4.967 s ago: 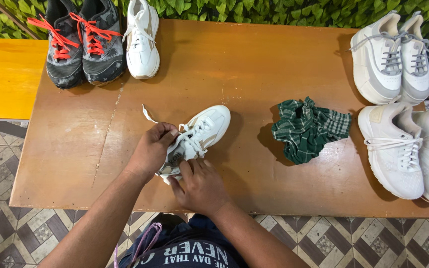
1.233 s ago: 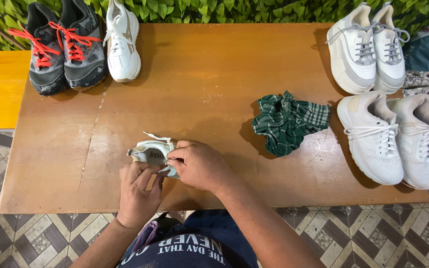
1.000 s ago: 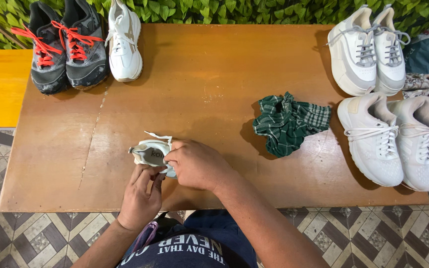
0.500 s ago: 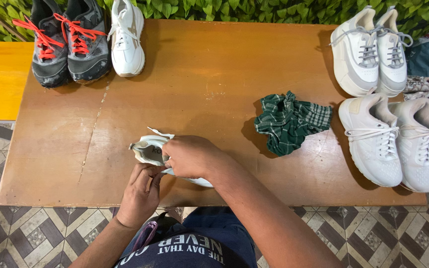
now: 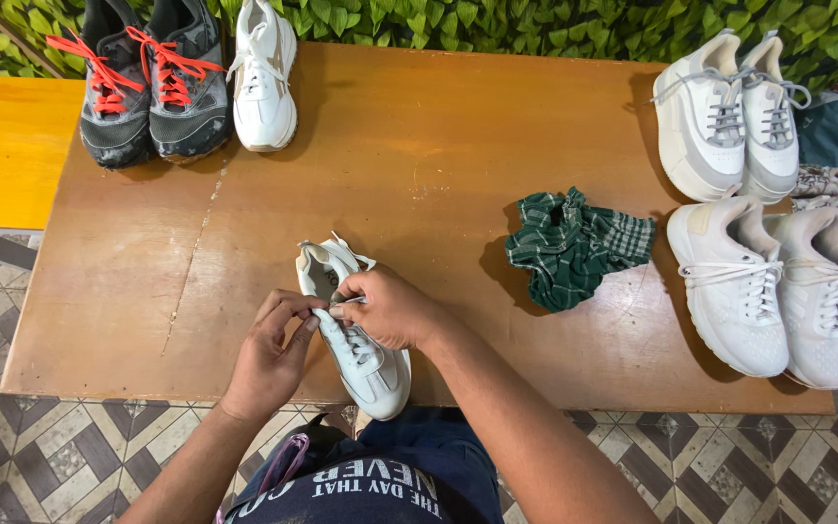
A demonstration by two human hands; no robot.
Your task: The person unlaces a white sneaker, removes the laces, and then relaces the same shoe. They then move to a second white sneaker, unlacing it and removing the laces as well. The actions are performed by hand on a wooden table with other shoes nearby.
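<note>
— Fingers (image 5: 314,312) of my left hand (image 5: 269,351) are pinched together on the lace of the white shoe (image 5: 356,340), close to its tongue. Do you see it?

— Yes. And your right hand (image 5: 390,309)?

— It lies over the middle of the shoe, fingers curled and closed on the lace also, just where the two hands meet. Both hands touch each other there. How much lace is between them, I cannot tell; it is hidden under my knuckles.

— Where does the shoe sit?

— On the bench (image 5: 438,146), at the near edge, a little left of the middle. Its toe points toward me and comes slightly over that edge; the heel points away.

— How do you do this step well, in your opinion?

— I think the shoe should stay flat on the bench, so it does not roll. I would keep the lace tight with the left fingers and pull evenly with the right ones, one eyelet at a time, without twisting. The toe is over the edge, so I should not press down there.

— Anything near you that disturbs?

— No. The green checked cloth (image 5: 574,247) lies apart, toward the right side.
</note>
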